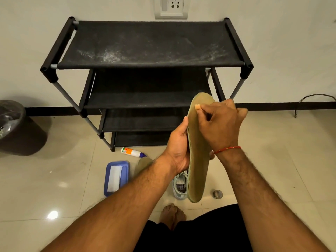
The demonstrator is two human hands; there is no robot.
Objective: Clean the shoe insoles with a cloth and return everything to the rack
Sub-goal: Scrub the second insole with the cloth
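Fingers of the left hand point(179, 144) grip the insole point(197, 170) midway; right hand point(220, 124) pinches a pale scrap point(197, 106) against its toe.

Left hand point(179, 142): insole point(197, 170); right hand point(221, 126): scrap point(197, 106)

A pale grey lace-up sneaker point(179, 186) on the floor is mostly hidden behind the long olive-tan foam insole point(197, 160) and the left hand point(179, 146), whose fingers disappear behind that insole. A second olive insole point(143, 165) is half covered by the left forearm. The right hand point(218, 124) pinches a tiny pale scrap point(197, 106), possibly cloth, too small to identify. A small round grey object point(217, 194) is unclear. The dark round plastic bin point(16, 128) is cut by the left edge, the white wall socket point(171, 8) by the top.
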